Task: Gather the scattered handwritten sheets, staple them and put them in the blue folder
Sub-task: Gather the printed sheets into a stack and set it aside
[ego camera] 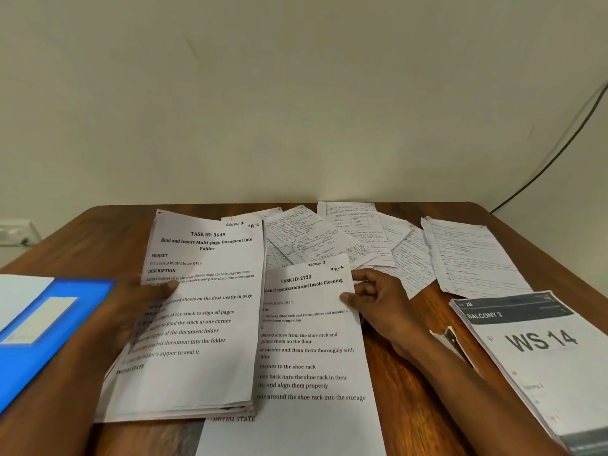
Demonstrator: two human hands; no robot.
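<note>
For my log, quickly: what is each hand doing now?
Left hand: holds the printed stack.
Right hand: pinches a printed sheet.

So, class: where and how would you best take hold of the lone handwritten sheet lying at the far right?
Probably by the near right corner of the handwritten sheet, coming from the right: it lies flat, that edge is free, and its left edge borders the overlapping pile.
</note>
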